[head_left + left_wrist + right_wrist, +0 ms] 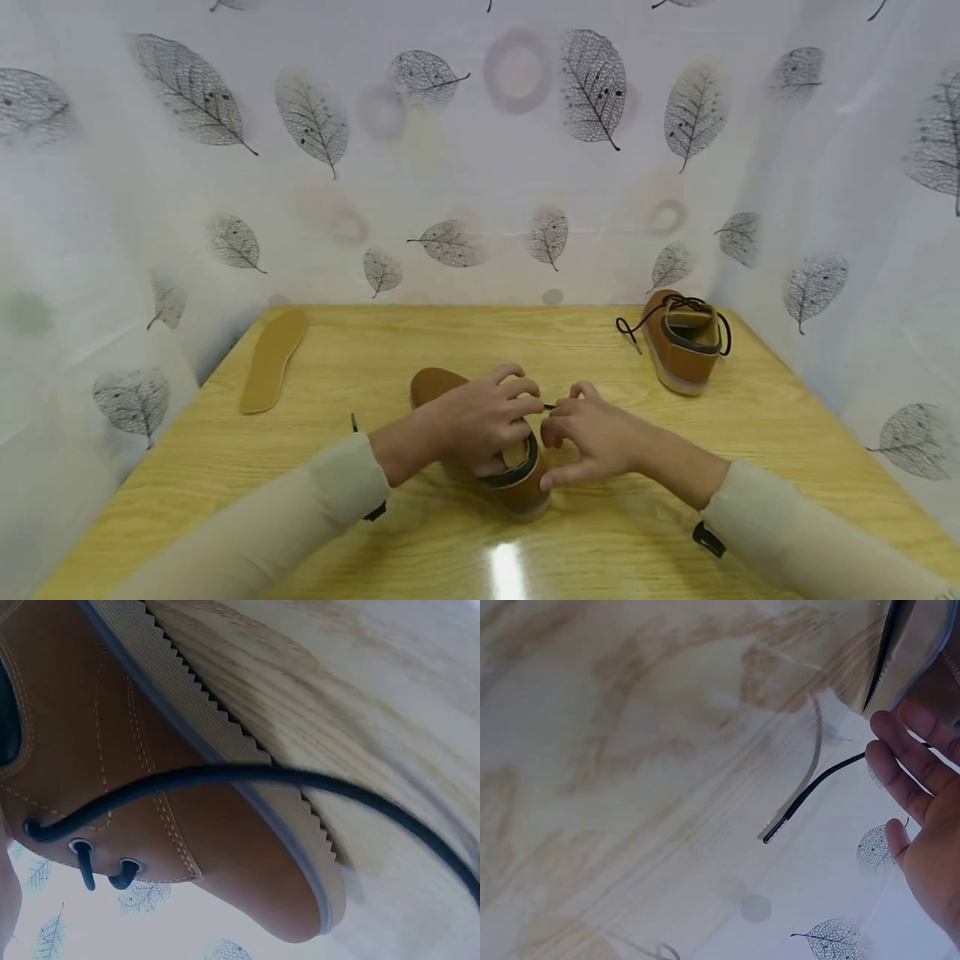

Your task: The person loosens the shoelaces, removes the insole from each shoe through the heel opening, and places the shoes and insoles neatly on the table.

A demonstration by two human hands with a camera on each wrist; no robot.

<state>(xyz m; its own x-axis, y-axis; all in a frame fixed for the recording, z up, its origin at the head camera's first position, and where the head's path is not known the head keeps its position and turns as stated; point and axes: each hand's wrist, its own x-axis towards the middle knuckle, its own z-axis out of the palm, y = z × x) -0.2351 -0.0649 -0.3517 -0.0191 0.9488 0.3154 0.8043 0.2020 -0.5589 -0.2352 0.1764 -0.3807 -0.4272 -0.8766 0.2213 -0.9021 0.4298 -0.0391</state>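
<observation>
A brown leather shoe (438, 383) lies on the table, toe pointing away to the left, dark-collared opening toward me. My left hand (483, 421) arches over its middle and grips the upper beside the opening. In the left wrist view, a black shoelace (255, 772) leaves the top eyelet and crosses the brown side and sole. My right hand (592, 437) is at the shoe's other side, thumb apart from the bent fingers, its tip right by the heel. A black lace end (810, 787) trails past those fingers in the right wrist view.
A second brown shoe (686, 367) with loose black laces stands at the back right. A tan insole (273, 358) lies at the back left. Leaf-patterned white curtain (480, 167) surrounds the wooden table (360, 333) behind and on both sides.
</observation>
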